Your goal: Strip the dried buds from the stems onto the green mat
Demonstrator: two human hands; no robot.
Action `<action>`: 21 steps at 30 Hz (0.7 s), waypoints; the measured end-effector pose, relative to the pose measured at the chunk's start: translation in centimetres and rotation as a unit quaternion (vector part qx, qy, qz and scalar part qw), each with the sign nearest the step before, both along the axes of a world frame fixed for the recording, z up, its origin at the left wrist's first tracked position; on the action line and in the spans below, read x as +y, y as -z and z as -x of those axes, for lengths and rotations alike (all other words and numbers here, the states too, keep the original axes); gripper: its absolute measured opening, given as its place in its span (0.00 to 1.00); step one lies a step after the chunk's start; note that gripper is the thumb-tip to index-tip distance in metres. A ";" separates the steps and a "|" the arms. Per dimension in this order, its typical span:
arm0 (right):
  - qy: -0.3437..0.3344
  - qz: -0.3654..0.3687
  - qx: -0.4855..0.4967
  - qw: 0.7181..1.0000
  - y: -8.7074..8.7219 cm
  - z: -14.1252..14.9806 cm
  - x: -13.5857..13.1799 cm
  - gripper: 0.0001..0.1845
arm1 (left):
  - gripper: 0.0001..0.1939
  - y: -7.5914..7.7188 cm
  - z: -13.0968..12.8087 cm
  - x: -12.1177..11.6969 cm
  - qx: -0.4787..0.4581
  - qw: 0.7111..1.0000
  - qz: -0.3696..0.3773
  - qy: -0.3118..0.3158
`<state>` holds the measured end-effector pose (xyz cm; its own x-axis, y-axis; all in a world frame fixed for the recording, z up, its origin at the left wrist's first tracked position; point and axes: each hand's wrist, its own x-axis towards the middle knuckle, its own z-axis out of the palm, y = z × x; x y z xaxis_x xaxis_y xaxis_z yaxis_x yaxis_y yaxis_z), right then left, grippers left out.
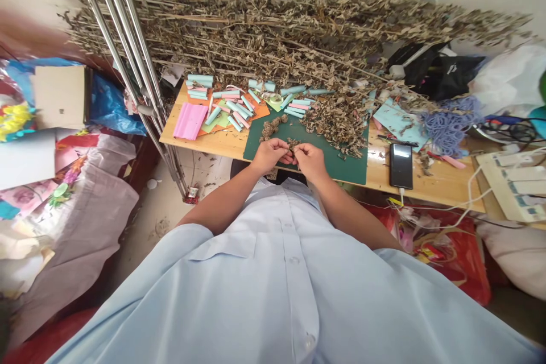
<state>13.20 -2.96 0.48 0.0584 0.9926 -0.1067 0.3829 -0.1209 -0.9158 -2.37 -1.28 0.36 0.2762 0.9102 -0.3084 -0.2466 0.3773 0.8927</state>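
Note:
Over the near edge of a green cutting mat [350, 170], my left hand [271, 154] and my right hand [310, 160] are close together. The fingers of both are closed in a pinch on a small tuft of dried leaves [293, 144]. Just beyond my left hand lies a clump of brown, rolled plant material [273, 127]. A loose pile of dried leaves [339, 125] covers the right part of the mat. Long bundles of dried leafy stems [273, 28] stretch across the back of the table.
Rolled blue and pink papers [236, 108] and a pink folded sheet [190, 121] lie left of the mat. To the right are a phone [401, 166] on a cable, blue yarn [452, 122] and a power strip [516, 182]. Metal poles [132, 51] stand at the left.

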 end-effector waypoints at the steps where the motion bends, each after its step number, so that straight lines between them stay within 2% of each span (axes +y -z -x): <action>1: 0.008 0.002 0.009 1.000 0.0 0.0 0.0 0.12 | 0.10 -0.1 0.1 0.0 -0.004 1.000 0.004 0.002; 6: 0.029 -0.053 -0.015 0.998 0.1 -0.5 0.3 0.11 | 0.14 -0.2 0.1 0.0 -0.016 1.000 0.010 0.001; 11: -0.017 -0.137 -0.102 0.985 -0.2 -1.0 0.3 0.11 | 0.13 -0.1 0.1 0.2 -0.026 1.000 0.010 0.004; 16: -0.091 -0.214 -0.112 0.966 -0.8 -1.0 0.0 0.12 | 0.11 -0.2 0.0 0.3 -0.015 1.000 0.013 0.009; 21: -0.112 -0.225 -0.140 0.958 -0.6 -1.0 0.0 0.09 | 0.11 -0.4 0.0 0.3 -0.018 1.000 0.005 0.013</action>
